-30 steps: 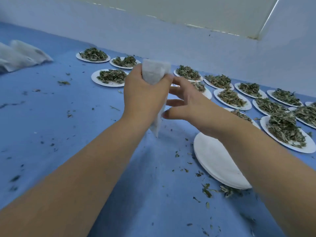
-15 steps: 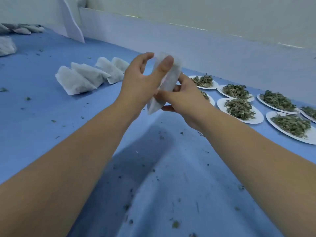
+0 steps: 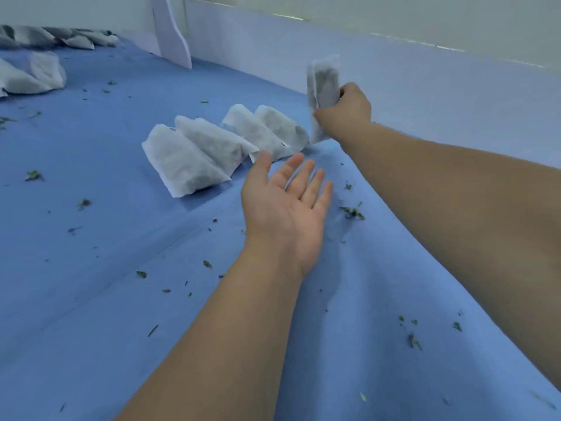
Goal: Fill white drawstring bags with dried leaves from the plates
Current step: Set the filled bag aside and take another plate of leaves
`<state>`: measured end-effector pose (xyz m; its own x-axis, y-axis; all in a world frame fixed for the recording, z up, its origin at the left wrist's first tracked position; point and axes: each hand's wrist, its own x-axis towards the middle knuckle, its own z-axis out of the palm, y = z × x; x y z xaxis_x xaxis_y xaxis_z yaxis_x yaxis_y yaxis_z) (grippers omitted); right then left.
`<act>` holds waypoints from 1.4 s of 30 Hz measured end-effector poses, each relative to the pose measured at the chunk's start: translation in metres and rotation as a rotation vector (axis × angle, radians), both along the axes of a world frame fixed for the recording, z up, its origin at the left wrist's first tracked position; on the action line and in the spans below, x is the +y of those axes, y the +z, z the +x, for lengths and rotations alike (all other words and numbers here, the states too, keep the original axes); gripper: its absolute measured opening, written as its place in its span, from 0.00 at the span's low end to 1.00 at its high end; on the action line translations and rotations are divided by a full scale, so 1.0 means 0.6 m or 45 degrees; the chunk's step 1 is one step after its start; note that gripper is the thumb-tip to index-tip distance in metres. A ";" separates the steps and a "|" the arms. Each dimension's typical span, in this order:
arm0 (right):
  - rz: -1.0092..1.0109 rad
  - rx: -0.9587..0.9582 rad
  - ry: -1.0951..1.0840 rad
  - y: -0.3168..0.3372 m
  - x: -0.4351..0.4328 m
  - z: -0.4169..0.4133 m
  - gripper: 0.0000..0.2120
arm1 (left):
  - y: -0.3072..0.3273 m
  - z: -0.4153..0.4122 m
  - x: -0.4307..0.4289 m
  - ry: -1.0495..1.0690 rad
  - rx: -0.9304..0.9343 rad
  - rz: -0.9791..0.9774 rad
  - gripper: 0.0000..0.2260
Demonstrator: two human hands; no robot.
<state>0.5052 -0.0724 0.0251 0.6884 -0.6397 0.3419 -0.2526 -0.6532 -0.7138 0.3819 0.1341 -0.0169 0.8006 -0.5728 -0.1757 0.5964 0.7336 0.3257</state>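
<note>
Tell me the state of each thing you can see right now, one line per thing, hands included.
left hand: open, palm up, holding nothing.
right hand: grips a bag.
held bag: filled, upright, raised beside the row.
row of bags: filled, lying overlapped on the cloth.
far bags: heaped at the far left; whether filled, cannot tell.
blue cloth: spread flat, creased.
leaf bits: scattered loose on the cloth.

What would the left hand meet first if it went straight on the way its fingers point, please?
Most likely the right end of the row of filled bags just beyond the left hand, though depth is unclear and it may pass above them.
</note>
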 end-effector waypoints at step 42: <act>-0.138 0.650 -0.008 -0.016 -0.114 -0.411 0.26 | 0.014 -0.107 -0.071 -0.493 -0.447 0.577 0.26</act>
